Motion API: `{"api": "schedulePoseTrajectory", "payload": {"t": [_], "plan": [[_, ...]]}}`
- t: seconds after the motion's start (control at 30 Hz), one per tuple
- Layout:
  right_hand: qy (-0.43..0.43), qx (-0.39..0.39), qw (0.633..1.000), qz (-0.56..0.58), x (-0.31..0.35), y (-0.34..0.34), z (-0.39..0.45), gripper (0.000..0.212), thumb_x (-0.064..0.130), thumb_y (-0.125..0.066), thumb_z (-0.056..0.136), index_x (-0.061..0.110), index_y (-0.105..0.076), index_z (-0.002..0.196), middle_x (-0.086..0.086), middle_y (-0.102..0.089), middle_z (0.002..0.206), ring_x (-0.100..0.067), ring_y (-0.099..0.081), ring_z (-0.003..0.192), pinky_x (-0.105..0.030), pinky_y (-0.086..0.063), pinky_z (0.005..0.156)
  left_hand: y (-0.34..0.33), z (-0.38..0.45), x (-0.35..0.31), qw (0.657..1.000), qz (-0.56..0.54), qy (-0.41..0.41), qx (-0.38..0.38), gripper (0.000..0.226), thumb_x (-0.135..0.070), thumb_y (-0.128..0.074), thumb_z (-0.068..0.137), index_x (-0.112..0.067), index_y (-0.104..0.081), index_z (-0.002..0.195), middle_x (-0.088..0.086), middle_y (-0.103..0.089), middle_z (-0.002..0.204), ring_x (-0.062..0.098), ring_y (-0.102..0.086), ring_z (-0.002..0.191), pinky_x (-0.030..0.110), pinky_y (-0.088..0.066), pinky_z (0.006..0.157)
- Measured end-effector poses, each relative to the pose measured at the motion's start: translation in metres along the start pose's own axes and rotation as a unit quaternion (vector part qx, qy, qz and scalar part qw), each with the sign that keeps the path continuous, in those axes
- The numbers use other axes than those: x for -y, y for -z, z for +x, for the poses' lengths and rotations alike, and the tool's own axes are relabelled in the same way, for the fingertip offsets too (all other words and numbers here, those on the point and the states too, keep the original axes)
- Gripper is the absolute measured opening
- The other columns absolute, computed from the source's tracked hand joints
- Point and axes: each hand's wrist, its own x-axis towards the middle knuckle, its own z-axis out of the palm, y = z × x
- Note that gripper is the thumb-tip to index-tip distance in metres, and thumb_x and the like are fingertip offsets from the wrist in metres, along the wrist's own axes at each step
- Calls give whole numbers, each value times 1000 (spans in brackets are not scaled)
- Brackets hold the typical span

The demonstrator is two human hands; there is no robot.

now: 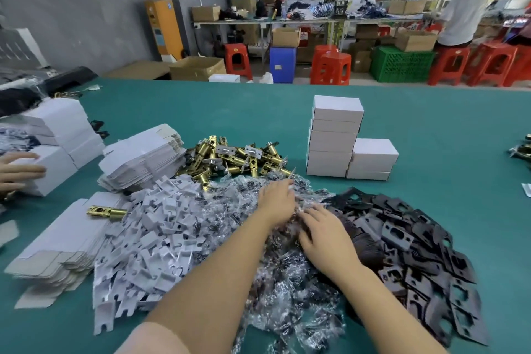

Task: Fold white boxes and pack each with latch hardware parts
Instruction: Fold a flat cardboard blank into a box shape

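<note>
Both hands work in the heap of clear screw packets at mid-bench: the left hand and the right hand lie fingers-down among the plastic, and I cannot tell whether either grip pinches a packet. Best to tease one packet free, not a clump. Just right lie dark strike plates; beyond, brass latches and folded white boxes; fingertips are buried, packet contents blurred.

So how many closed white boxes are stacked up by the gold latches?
7 show: five closed white cardboard boxes in the tall stack, two in the short stack on its right. More may hide behind.
</note>
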Motion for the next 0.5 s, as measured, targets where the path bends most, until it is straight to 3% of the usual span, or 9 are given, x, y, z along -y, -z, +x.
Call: {"api": "schedulePoseTrajectory", "payload": {"t": [0.07, 0.17, 0.23, 0.3, 0.37, 0.43, 0.5], "plan": [[-5, -22, 1000, -8, 2, -2, -4, 44, 32, -54, 102, 15, -59, 142, -4, -62, 142, -27, -47, 142, -40, -30, 121, 13, -7, -6, 995, -101, -8, -2, 39, -20, -39, 109, -22, -48, 147, 2, -56, 144, 29, -62, 118, 40, -52, 96], [-17, -58, 998, -17, 9, -5, -10, 36, 29, -60, 99, 12, -69, 130, -6, -71, 128, -28, -57, 131, -43, -43, 113, 34, -17, -7, 989, -141, -41, -27, 30, -21, -46, 107, -24, -60, 134, -8, -65, 128, 1, -60, 84, 13, -44, 63], [-24, -87, 996, -25, 12, -8, -13, 33, 26, -64, 96, 11, -72, 124, -7, -73, 122, -28, -62, 125, -44, -48, 109, 54, -24, -6, 982, -174, -48, -59, 20, -24, -51, 106, -24, -67, 117, -9, -70, 102, 5, -61, 73, 12, -45, 54], [-28, -101, 994, -30, 13, -10, -15, 32, 24, -66, 95, 11, -73, 123, -6, -73, 122, -27, -63, 124, -44, -47, 110, 77, -31, 2, 977, -187, -42, -96, 18, -28, -51, 106, -25, -68, 99, -6, -67, 78, 6, -58, 58, 15, -44, 45], [-28, -109, 993, -39, 12, -11, -16, 32, 23, -67, 94, 12, -73, 123, -6, -73, 122, -26, -63, 124, -44, -46, 111, 100, -38, 22, 980, -135, -32, -144, 25, -29, -46, 108, -24, -69, 99, -6, -60, 66, 1, -44, 44, 13, -31, 38], [-29, -108, 993, -43, 12, -12, -16, 33, 24, -67, 94, 13, -72, 125, -5, -73, 124, -24, -63, 125, -43, -45, 112, 123, -52, 49, 981, -98, -9, -167, 27, -24, -41, 109, -21, -67, 114, -7, -60, 70, 3, -43, 45, 13, -31, 38], [-27, -111, 992, -46, 11, -13, -16, 33, 24, -67, 94, 13, -72, 125, -4, -73, 124, -23, -62, 125, -43, -45, 112, 145, -71, 83, 982, -64, 26, -176, 31, -15, -39, 108, -23, -62, 128, -6, -66, 89, 12, -59, 61, 23, -51, 53]]}}
